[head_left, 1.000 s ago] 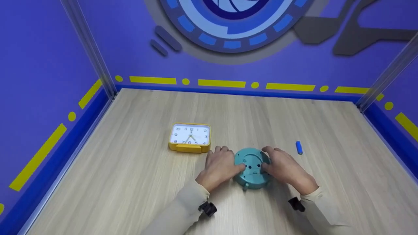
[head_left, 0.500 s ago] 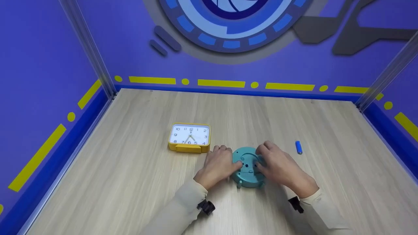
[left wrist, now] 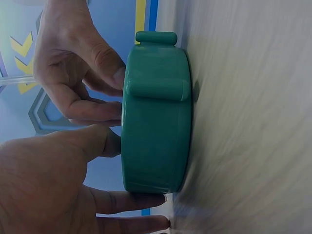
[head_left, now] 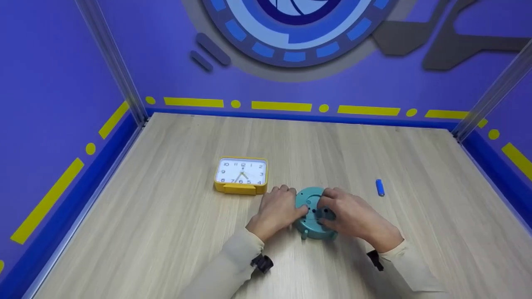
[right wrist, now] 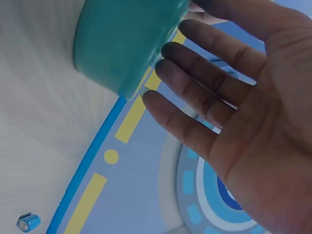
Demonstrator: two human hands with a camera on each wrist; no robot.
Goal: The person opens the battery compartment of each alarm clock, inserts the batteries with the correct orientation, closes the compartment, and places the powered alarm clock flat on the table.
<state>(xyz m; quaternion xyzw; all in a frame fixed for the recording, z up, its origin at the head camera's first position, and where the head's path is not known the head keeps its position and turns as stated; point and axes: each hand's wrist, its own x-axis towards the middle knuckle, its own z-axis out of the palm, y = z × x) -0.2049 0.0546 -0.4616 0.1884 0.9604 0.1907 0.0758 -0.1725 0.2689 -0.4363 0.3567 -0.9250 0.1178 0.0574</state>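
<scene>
A round teal alarm clock [head_left: 312, 231] lies on the table with its back up. My left hand [head_left: 276, 212] grips its left side, thumb on the back panel and fingers against the rim, as the left wrist view of the clock [left wrist: 156, 126] also shows. Over the right part of the back is my right hand [head_left: 353, 215]; its thumb and fingertips touch the panel and cover some of it. In the right wrist view, this hand's fingers [right wrist: 195, 87] are loosely extended beside the clock [right wrist: 126, 44]. What lies under those fingertips is hidden.
A yellow rectangular alarm clock [head_left: 241, 174] lies face up to the left, beyond my left hand. Off to the right is a small blue battery [head_left: 380, 187]. Purple-blue panels [head_left: 291, 91] stand along the table's back and sides.
The teal clock has shifted slightly left together with my left hand. My right hand has moved from the clock's right rim inward over its back, with its fingers bending more.
</scene>
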